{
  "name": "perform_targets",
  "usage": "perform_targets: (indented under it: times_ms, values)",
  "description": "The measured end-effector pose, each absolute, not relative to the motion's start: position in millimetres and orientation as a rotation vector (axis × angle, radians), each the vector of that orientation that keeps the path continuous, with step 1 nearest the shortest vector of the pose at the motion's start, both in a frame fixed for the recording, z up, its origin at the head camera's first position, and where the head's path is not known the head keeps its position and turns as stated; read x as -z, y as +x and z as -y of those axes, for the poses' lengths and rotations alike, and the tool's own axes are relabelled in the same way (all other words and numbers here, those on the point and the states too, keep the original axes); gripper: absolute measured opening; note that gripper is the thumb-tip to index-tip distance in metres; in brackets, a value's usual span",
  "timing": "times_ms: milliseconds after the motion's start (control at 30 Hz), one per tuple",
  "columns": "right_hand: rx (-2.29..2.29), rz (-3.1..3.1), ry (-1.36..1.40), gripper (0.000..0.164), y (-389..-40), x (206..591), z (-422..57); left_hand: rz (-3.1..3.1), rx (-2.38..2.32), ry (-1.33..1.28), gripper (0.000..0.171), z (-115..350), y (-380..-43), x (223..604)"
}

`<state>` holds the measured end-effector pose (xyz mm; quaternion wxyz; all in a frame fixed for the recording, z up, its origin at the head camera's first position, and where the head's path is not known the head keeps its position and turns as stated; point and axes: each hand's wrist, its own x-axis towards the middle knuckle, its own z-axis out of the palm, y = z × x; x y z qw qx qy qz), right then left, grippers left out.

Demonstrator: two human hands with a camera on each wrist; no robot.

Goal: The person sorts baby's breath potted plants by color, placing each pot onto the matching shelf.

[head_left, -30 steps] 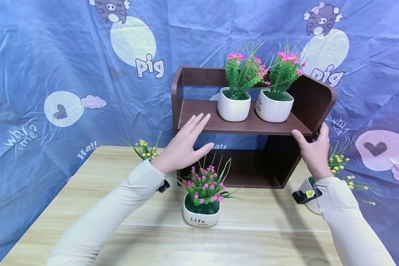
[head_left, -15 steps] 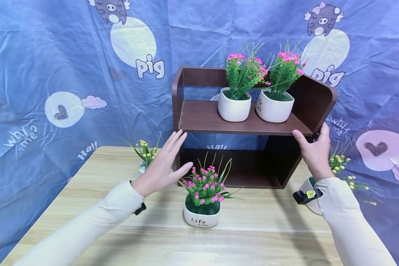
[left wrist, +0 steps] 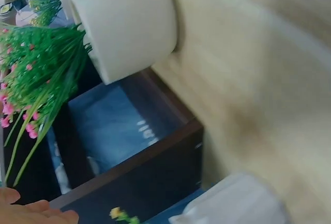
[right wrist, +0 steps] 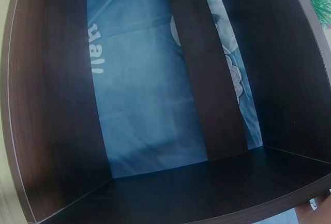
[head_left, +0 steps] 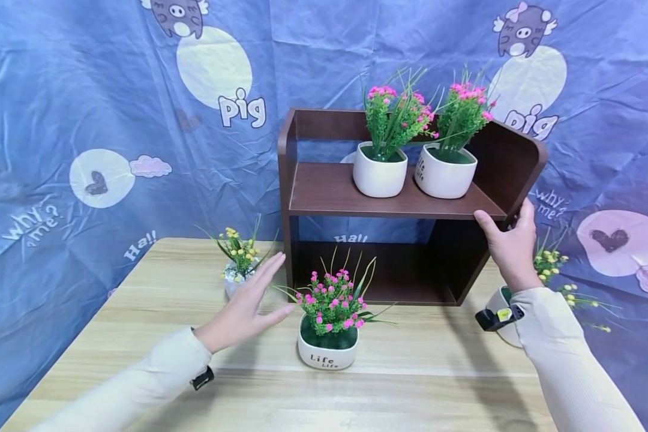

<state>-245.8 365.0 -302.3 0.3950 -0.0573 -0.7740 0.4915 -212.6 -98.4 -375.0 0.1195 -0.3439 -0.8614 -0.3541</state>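
Hands well apart: with the right hand (head_left: 510, 251) I grip the side of the brown shelf (head_left: 320, 185), thumb on its front edge, while the left hand (head_left: 244, 315) holds nothing, fingers straight, near the pink-flowered pot (head_left: 328, 356) on the counter (head_left: 410, 390). I can't tell whether my left thumb touches its leaves.

If I sweep that hand sideways, I could snag those leaves or knock the left yellow plant (head_left: 240, 255) behind my fingers. A hard pull with my right could tilt the shelf and slide the two upright pots, the middle one (head_left: 380, 175) and the right one (head_left: 447, 175), off its upper board.

Compared with half a second ago, my left hand is lower and farther from the shelf's left front edge, uncovering more of the yellow plant's pot; my right grip and the pink-flowered plants look unchanged.
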Motion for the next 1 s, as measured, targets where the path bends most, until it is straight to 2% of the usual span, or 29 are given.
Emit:
perform_targets:
  times_ms: [333, 1000]
  values:
    - [-1.242, 1.974, -0.15, 0.069, -246, 303, -366, 2.667, 1.261, -0.888, 0.099, 104, -206, 407]
    - [-1.244, 1.965, -0.136, 0.068, -246, 302, -365, 2.673, 1.459, -0.82, 0.095, 123, -211, 441]
